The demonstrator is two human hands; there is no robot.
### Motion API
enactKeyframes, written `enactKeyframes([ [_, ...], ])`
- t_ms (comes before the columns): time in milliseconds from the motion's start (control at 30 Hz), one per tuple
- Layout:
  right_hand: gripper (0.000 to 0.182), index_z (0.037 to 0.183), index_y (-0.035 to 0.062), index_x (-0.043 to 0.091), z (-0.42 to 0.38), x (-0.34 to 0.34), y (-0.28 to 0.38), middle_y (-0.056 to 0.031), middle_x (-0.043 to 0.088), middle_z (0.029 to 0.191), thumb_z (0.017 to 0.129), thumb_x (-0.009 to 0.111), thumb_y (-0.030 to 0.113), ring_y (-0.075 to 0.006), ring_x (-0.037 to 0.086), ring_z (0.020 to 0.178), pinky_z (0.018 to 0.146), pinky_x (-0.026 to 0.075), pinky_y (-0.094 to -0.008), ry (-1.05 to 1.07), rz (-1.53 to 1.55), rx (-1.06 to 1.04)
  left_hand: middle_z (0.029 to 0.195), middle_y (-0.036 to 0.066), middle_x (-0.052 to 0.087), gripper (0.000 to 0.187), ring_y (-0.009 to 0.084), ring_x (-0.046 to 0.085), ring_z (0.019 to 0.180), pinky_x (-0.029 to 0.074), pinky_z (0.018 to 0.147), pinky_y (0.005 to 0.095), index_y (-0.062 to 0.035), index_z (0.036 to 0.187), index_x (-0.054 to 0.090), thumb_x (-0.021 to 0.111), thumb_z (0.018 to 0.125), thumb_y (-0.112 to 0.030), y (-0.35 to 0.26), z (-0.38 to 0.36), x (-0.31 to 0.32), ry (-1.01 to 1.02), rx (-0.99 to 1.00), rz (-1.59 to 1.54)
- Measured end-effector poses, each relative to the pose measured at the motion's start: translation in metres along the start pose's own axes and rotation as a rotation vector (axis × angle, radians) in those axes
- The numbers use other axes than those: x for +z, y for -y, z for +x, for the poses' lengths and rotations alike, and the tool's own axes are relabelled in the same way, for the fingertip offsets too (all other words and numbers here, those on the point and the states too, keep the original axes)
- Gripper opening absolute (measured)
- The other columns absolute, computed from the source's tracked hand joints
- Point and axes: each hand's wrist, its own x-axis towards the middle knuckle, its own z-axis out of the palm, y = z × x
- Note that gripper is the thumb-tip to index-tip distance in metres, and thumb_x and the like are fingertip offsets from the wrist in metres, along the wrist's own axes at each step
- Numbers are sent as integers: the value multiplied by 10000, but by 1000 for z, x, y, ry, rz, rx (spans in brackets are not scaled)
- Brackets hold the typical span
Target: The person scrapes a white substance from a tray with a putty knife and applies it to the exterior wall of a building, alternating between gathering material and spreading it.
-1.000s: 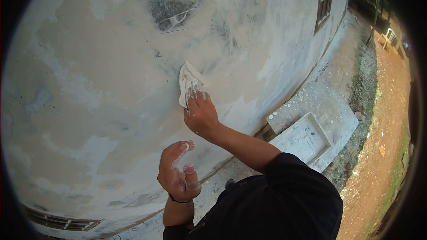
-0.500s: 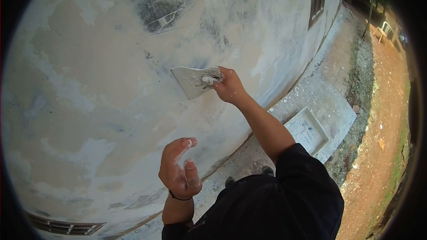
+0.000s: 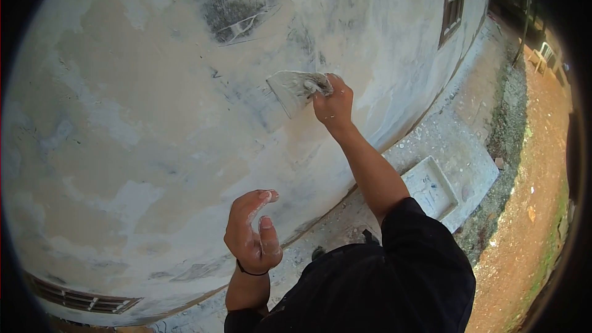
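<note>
In my right hand (image 3: 333,102) is a wide putty knife (image 3: 288,89), smeared with pale putty. Its broad blade points left and lies at or very near the wall (image 3: 166,148), which is patchy with white, beige and dark grey areas. My left hand (image 3: 253,234) hangs lower down in front of the wall, dabbed with white putty. Its fingers are curved and its thumb stands apart from them, with nothing visible between. A dark band circles the left wrist.
A white rectangular tray (image 3: 430,188) rests on the spattered concrete ledge (image 3: 465,148) at the wall's foot. Barred windows (image 3: 453,3) show at upper right and lower left. Gravel (image 3: 509,114) and orange dirt ground (image 3: 536,179) lie beyond, with a pale chair (image 3: 542,55) farther off.
My right hand and the putty knife have moved up and to the right along the wall, and the blade looks more edge-on. My left hand keeps nearly the same pose.
</note>
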Motion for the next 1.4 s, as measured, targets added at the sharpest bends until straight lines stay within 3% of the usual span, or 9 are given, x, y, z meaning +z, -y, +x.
enactKeyframes([
  [100,208,837,-12,596,-2,-9,-1,-169,597,791,631,573,-22,-343,574,733,659,472,-364,-59,55,50,908,209,610,295,255,604,805,472,710,327,92,1073,520,437,852,-86,-1,-3,0,-4,-12,13],
  [267,237,946,-18,645,18,-57,3,-100,671,793,721,576,10,-154,618,704,661,479,-273,-16,388,470,897,198,618,286,244,602,801,462,693,319,79,1071,524,442,864,-100,-3,-6,-2,-8,-25,21],
  [400,224,927,-20,637,19,-72,17,-119,658,817,710,588,9,-210,623,718,670,486,-302,-192,184,356,900,195,620,285,241,602,796,457,688,316,73,1072,524,446,867,-110,2,-7,0,-14,-40,-17],
  [467,213,923,4,633,15,-58,22,-146,642,831,714,595,20,-284,618,739,677,487,-331,-312,-264,-100,901,195,620,289,241,603,792,458,692,317,73,1073,522,449,867,-116,3,-7,0,-7,-50,-24],
  [600,142,766,-15,556,-17,-3,34,-192,566,786,640,620,4,-368,526,764,694,429,-446,-103,-279,-175,898,197,620,293,243,604,790,458,691,317,74,1074,520,449,867,-121,5,-10,-6,1,-33,-17],
  [767,203,763,-2,534,-66,48,62,-163,538,758,600,654,13,-345,516,720,655,426,-416,34,-176,-257,900,207,614,300,248,604,791,460,688,319,83,1078,512,448,857,-110,12,-17,-19,-22,-38,-18],
  [1000,205,786,0,549,-106,39,97,-156,550,794,601,637,-6,-340,529,738,667,441,-409,200,-16,-299,898,214,612,256,279,619,779,490,736,344,84,1021,532,434,833,-59,10,-19,-21,-27,-70,-70],
  [1200,291,926,-5,607,-92,-12,96,-166,589,791,637,592,-27,-340,571,756,673,471,-388,194,84,21,898,219,610,255,281,621,777,494,731,347,90,1014,534,436,824,-47,8,-17,-12,-5,-50,-117],
  [1400,226,896,-16,619,-30,-44,70,-169,615,786,674,577,-20,-330,603,711,648,479,-316,-178,-49,3,889,220,614,256,279,625,775,496,733,344,94,1016,535,444,818,-41,8,-12,-11,-25,-40,-107],
])
